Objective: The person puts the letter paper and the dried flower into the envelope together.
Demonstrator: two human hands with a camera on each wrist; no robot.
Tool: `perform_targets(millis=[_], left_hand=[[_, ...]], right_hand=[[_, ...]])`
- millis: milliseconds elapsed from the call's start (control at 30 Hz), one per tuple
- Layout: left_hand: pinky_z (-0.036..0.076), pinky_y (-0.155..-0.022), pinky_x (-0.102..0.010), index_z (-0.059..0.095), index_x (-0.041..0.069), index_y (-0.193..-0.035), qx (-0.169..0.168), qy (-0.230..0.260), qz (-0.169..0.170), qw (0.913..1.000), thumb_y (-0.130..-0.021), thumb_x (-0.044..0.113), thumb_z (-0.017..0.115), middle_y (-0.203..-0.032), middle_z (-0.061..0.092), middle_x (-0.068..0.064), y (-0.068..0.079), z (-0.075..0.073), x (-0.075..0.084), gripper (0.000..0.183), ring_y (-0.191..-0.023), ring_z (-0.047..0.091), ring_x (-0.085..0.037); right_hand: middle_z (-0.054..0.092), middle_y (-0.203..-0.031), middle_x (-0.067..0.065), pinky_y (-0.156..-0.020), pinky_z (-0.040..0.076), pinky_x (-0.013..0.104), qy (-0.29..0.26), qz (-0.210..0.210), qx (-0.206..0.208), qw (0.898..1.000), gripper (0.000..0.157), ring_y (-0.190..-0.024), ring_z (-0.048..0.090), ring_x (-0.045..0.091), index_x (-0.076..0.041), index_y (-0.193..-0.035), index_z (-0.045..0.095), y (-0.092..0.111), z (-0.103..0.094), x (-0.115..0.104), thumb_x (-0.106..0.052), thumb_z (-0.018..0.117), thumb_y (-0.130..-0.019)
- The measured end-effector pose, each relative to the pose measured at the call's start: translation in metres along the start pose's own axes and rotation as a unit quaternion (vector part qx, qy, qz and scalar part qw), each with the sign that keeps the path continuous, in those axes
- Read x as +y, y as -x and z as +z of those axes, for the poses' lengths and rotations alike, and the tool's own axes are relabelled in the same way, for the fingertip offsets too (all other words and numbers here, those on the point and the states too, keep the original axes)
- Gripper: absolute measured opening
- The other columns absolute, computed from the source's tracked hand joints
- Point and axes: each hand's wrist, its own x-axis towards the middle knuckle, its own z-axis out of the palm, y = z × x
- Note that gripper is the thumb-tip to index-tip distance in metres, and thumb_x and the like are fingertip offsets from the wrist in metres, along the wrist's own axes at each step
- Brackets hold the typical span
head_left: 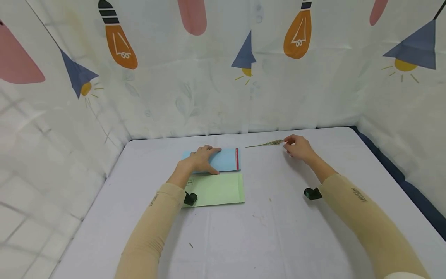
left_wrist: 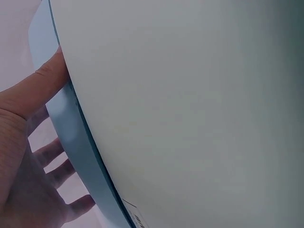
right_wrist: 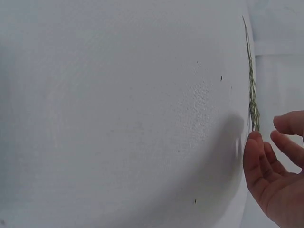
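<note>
- Tan sleeves come nearest: the left one (head_left: 148, 232) slopes up toward the middle of the white-covered table (head_left: 278, 236), the right one (head_left: 369, 221) angles inward from the right. Both forearms reach forward, a black wrist camera (head_left: 190, 198) showing under the left cuff.
- Green envelope (head_left: 219, 190) lies flat below the left wrist, its folded end to the right. A blue envelope (head_left: 228, 160) lies just beyond it, their long edges close together; that neat pairing probably keeps both within easy reach of one hand.
- Left hand (head_left: 201, 159) rests across the blue envelope, fingers spread wide, thumb well apart at the near edge. It seems placed to steady the paper; nothing is clenched in it, and how hard it presses I cannot tell.
- Dried grass sprig (head_left: 270, 143) is near the table's far edge, right of the envelopes, bare stem pointing left and bushy end toward the right hand (head_left: 297, 148).
- Right hand reaches with the wrist bent inward, thumb and fingertip brought together on the sprig's bushy end; the remaining fingers curve loosely, with gaps between. Such a light pinch likely spares the brittle-looking head.
</note>
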Motion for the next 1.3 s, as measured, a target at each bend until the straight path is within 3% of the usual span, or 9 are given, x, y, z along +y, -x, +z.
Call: perform_targets(millis=[67, 200, 300, 400, 533, 867, 1300], left_hand=[[0.025, -0.111, -0.069, 0.032, 0.022, -0.163, 0.001, 0.002, 0.001, 1.0, -0.082, 0.046, 0.086, -0.16, 0.03, -0.016, 0.0, 0.0, -0.001, 0.1, -0.145, 0.029, -0.039], [0.024, -0.111, -0.069, 0.032, 0.022, -0.163, 0.002, 0.002, 0.001, 1.0, -0.082, 0.046, 0.086, -0.16, 0.03, -0.016, 0.0, 0.001, -0.001, 0.1, -0.145, 0.029, -0.039], [0.024, -0.111, -0.069, 0.031, 0.022, -0.163, -0.001, 0.004, -0.002, 1.0, -0.082, 0.046, 0.086, -0.161, 0.029, -0.016, 0.0, 0.003, -0.001, 0.101, -0.146, 0.028, -0.04], [0.023, -0.112, -0.069, 0.03, 0.023, -0.164, -0.005, 0.004, -0.003, 1.0, -0.083, 0.047, 0.085, -0.162, 0.028, -0.016, 0.0, 0.004, -0.001, 0.101, -0.147, 0.027, -0.039], [0.023, -0.113, -0.068, 0.029, 0.024, -0.164, -0.004, 0.0, -0.005, 1.0, -0.084, 0.046, 0.085, -0.163, 0.026, -0.015, 0.0, 0.003, 0.0, 0.1, -0.148, 0.026, -0.038], [0.025, -0.112, -0.067, 0.03, 0.022, -0.163, 0.004, 0.0, 0.002, 1.0, -0.084, 0.045, 0.084, -0.161, 0.029, -0.015, 0.002, 0.001, 0.0, 0.099, -0.146, 0.028, -0.039], [0.024, -0.112, -0.066, 0.03, 0.023, -0.164, 0.004, -0.003, -0.006, 1.0, -0.084, 0.044, 0.084, -0.162, 0.028, -0.014, 0.003, 0.001, 0.0, 0.098, -0.147, 0.027, -0.038]], right_hand=[[0.052, -0.135, 0.024, -0.073, 0.055, 0.029, 0.007, 0.006, -0.009, 1.0, 0.042, -0.097, 0.065, 0.031, 0.004, -0.144, 0.05, -0.005, 0.002, -0.003, -0.015, 0.054, -0.106], [0.046, -0.141, 0.031, -0.088, 0.054, 0.044, 0.056, -0.025, -0.016, 0.998, 0.047, -0.112, 0.059, 0.041, 0.009, -0.146, 0.045, -0.014, 0.007, -0.007, -0.012, 0.052, -0.105], [0.043, -0.143, 0.037, -0.107, 0.04, 0.058, 0.116, -0.053, -0.016, 0.992, 0.046, -0.13, 0.045, 0.05, 0.013, -0.145, 0.046, -0.02, 0.012, -0.003, -0.01, 0.049, -0.105], [0.041, -0.143, 0.039, -0.113, 0.031, 0.06, 0.149, -0.057, -0.014, 0.987, 0.046, -0.136, 0.038, 0.053, 0.014, -0.143, 0.047, -0.024, 0.016, 0.001, -0.008, 0.047, -0.103], [0.044, -0.138, 0.041, -0.11, 0.034, 0.06, 0.158, -0.063, -0.001, 0.985, 0.046, -0.13, 0.043, 0.054, 0.016, -0.14, 0.049, -0.027, 0.018, 0.003, -0.005, 0.046, -0.099], [0.055, -0.112, 0.033, -0.092, 0.044, 0.056, 0.169, -0.086, 0.028, 0.981, 0.026, -0.108, 0.05, 0.045, 0.014, -0.114, 0.064, -0.025, 0.02, 0.003, -0.001, 0.051, -0.096], [0.066, -0.109, 0.024, -0.092, 0.047, 0.053, 0.129, -0.115, 0.023, 0.985, 0.02, -0.103, 0.059, 0.04, 0.006, -0.111, 0.067, -0.02, 0.017, 0.01, -0.007, 0.057, -0.101]])
